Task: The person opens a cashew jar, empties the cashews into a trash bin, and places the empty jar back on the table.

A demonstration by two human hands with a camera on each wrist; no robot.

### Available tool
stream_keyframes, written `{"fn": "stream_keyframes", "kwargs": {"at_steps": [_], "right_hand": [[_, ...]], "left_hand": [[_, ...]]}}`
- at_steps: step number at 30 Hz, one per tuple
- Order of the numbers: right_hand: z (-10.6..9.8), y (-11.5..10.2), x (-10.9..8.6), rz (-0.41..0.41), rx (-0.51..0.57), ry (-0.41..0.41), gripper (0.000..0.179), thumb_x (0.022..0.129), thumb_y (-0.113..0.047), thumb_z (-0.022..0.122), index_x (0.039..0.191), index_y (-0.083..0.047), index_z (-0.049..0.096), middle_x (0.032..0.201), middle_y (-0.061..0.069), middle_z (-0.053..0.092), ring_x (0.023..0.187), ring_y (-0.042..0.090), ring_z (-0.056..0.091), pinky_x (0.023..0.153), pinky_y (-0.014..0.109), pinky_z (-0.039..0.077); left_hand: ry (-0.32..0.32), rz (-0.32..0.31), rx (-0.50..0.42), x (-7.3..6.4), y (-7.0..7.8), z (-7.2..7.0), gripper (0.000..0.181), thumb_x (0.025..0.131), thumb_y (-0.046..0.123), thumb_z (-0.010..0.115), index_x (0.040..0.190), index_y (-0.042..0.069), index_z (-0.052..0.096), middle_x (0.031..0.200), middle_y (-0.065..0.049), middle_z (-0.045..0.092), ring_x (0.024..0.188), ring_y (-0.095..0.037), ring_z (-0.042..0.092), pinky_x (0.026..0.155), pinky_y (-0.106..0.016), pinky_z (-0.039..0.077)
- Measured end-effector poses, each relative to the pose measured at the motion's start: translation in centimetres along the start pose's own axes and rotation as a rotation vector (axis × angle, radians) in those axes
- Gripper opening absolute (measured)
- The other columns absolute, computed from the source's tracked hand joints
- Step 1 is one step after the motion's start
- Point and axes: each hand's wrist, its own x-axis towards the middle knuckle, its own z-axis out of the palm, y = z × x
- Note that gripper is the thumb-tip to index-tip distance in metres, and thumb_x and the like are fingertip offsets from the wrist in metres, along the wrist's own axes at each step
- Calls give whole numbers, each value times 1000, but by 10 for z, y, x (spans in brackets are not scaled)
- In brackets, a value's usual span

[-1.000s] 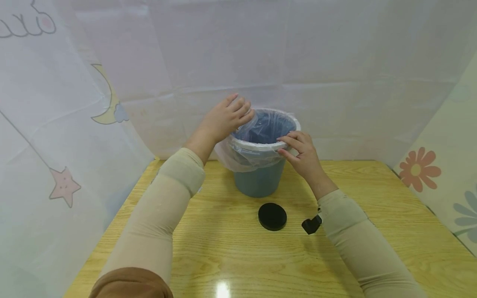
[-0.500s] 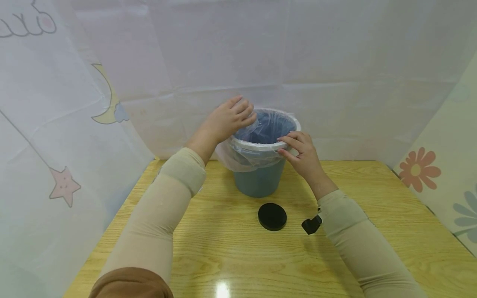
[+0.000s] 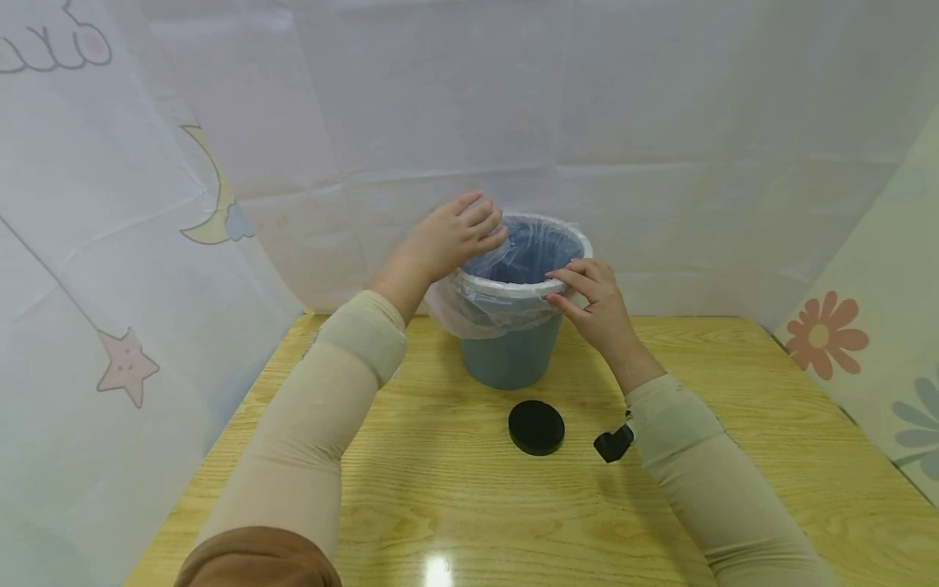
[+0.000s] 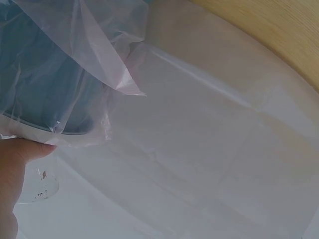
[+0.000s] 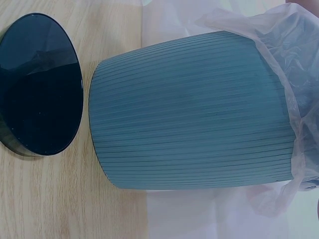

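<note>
A ribbed blue-green trash bin (image 3: pixel 509 359) stands upright on the table, with a thin clear liner bag (image 3: pixel 469 314) folded over its white rim (image 3: pixel 513 289). At the bin's left side, my left hand (image 3: pixel 447 240) holds a clear container (image 4: pixel 42 181) with brown specks on its wall, tilted over the bin's mouth; the fingers hide most of it. The front right of the rim is pinched by my right hand (image 3: pixel 596 302), thumb outside and fingers on top. A round black lid (image 3: pixel 536 426) lies on the table in front of the bin.
The wooden table (image 3: pixel 440 489) reaches back to a pale printed sheet (image 3: pixel 660 204) hanging close behind the bin. A small black wrist mount (image 3: pixel 613 443) sticks out from my right sleeve.
My left hand has shifted slightly right and down over the bin's mouth, with the clear container in it. The right hand, bin and lid stay where they were.
</note>
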Motion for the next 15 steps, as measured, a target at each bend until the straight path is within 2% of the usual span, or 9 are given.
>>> {"fn": "stream_keyframes", "kwargs": {"at_steps": [8, 15], "right_hand": [[0, -1, 0, -12, 12, 4, 39, 81, -34, 63, 103, -2, 68, 100, 13, 56, 97, 31, 45, 87, 42, 33], [0, -1, 0, -17, 20, 10, 42, 82, -37, 62, 101, 0, 68, 99, 13, 56, 96, 31, 45, 87, 42, 32]], "left_hand": [[9, 29, 34, 2, 1, 1, 70, 86, 20, 64, 143, 21, 23, 144, -8, 27, 132, -27, 24, 111, -43, 9], [2, 3, -3, 1, 1, 1, 72, 85, 25, 65, 144, 20, 23, 146, -8, 27, 134, -26, 23, 112, -43, 8]]}}
